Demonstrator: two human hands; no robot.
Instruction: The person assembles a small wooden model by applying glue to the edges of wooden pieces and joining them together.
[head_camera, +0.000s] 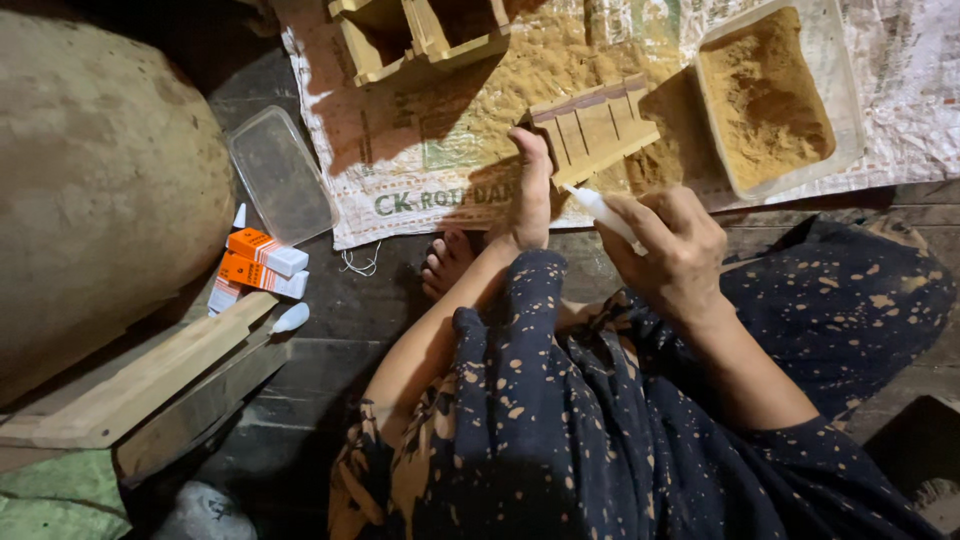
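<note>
Left hand fingers pressed together against slatted wooden frame, just beyond the fingertips. Right hand fingers clamped round white glue tube, nozzle near frame. Sawdust tub farther beyond.

Dark navy garment, pale tan speckles; forearms, hands, one foot bare.

Dim room; warm light from twelve o'clock hits the sack, hard shadows, dark soft edges

Single head-worn view looks steeply down, close over the lap and floor.
</note>
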